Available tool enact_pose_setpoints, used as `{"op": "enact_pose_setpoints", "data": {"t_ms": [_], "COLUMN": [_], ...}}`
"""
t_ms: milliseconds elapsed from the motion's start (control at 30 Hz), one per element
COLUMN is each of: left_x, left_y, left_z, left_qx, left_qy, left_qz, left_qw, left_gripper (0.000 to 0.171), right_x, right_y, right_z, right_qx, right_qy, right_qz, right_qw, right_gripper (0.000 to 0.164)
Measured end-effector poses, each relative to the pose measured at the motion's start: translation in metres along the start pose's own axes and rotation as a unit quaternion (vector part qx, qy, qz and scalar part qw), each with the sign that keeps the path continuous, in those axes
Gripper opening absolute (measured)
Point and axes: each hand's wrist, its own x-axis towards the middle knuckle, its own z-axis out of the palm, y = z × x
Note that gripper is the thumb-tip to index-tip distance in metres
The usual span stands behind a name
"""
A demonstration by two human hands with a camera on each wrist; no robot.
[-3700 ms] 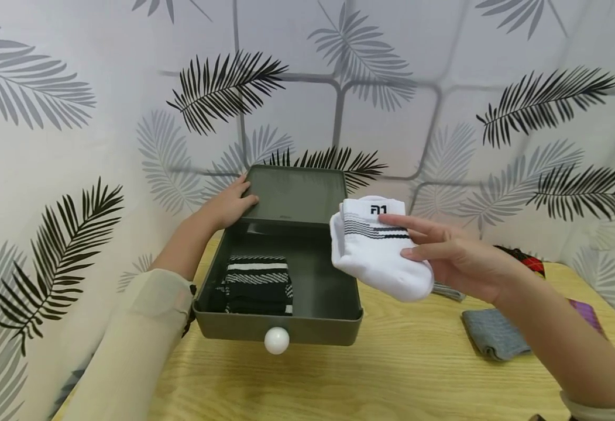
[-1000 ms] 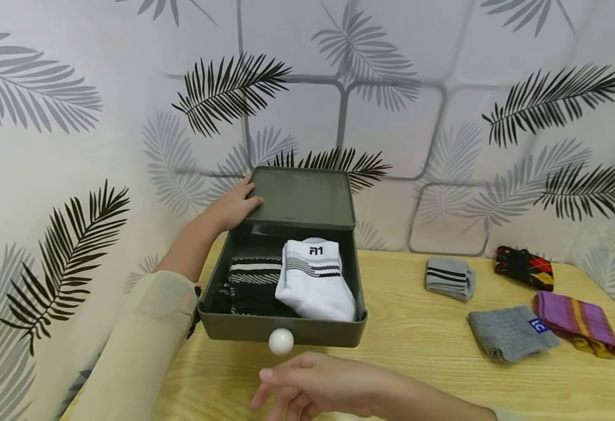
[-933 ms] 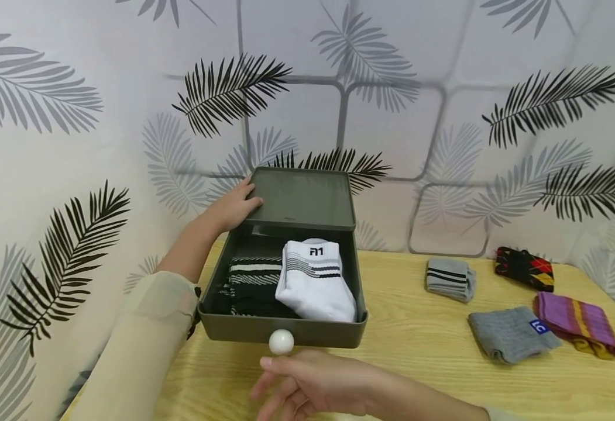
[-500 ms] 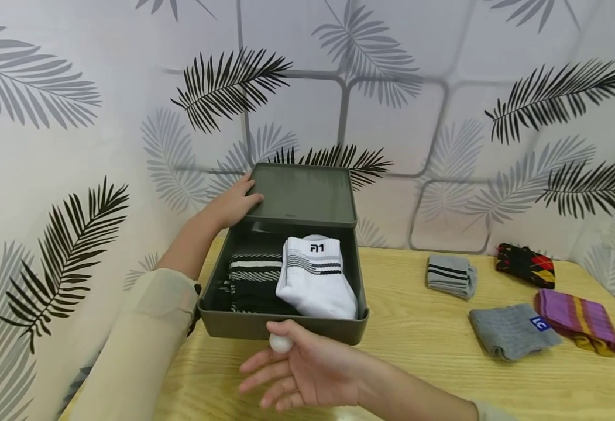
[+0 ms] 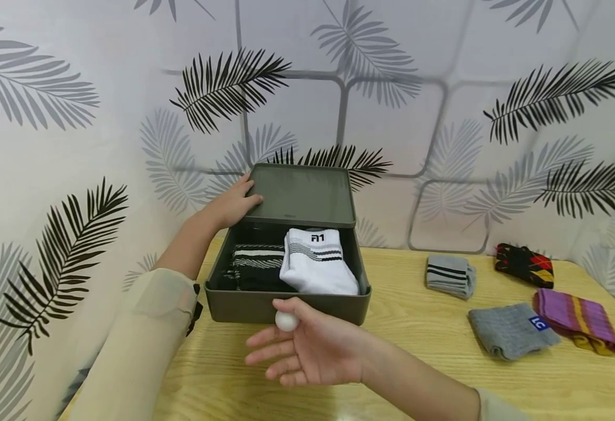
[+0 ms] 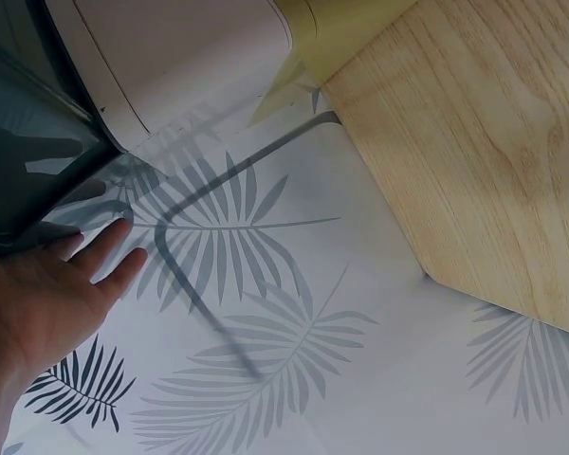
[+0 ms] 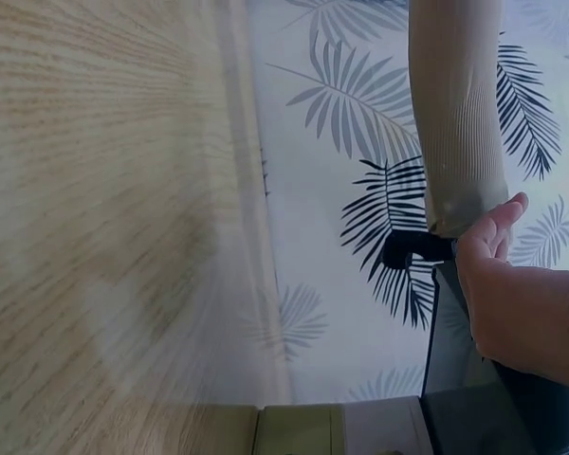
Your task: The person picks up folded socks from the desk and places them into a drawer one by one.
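A dark green storage box (image 5: 302, 190) stands on the table, its drawer (image 5: 233, 307) partly pulled out. Inside the drawer lie a folded black-and-white patterned sock bundle (image 5: 260, 269) and a folded white sports sock pair (image 5: 320, 272). My left hand (image 5: 228, 204) rests at the box's left back edge, thumb on its top; some outstretched fingers (image 6: 104, 248) show in the left wrist view. With fingers spread, my right hand (image 5: 323, 351) lies against the white round knob (image 5: 286, 320) on the drawer's front, thumb along the top.
On the table's right side lie grey striped socks (image 5: 450, 275), black argyle socks (image 5: 525, 266), grey socks (image 5: 512, 330) with a blue label, and purple-and-yellow socks (image 5: 578, 318). A leaf-patterned wall covering (image 5: 381, 134) rises behind the box.
The white socks were laid in the drawer beside the black ones. My right hand came to the knob, and the drawer has slid inward a little. My left hand stays at the box.
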Motion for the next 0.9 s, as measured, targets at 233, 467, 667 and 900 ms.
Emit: {"op": "enact_pose_setpoints", "data": {"t_ms": [233, 467, 667, 900], "left_x": [-0.002, -0.002, -0.001, 0.001], "left_y": [0.002, 0.002, 0.002, 0.0], "left_z": [-0.001, -0.001, -0.001, 0.0], "left_qx": [-0.003, -0.002, -0.003, -0.004], "left_qy": [0.001, 0.003, 0.0, 0.002], "left_qz": [0.0, 0.002, 0.001, 0.0], "left_qw": [1.0, 1.0, 1.0, 1.0], "left_gripper": [0.062, 0.062, 0.062, 0.062], "right_x": [0.006, 0.013, 0.02, 0.03], "right_y": [-0.006, -0.014, -0.021, -0.031], "right_z": [-0.009, -0.016, -0.027, -0.038], "right_qx": [0.014, 0.016, 0.015, 0.017], "right_qy": [0.018, 0.042, 0.051, 0.068], "right_qz": [-0.007, -0.01, -0.015, -0.024], "right_qw": [1.0, 0.999, 0.998, 0.997], "right_gripper": [0.046, 0.046, 0.047, 0.045]}}
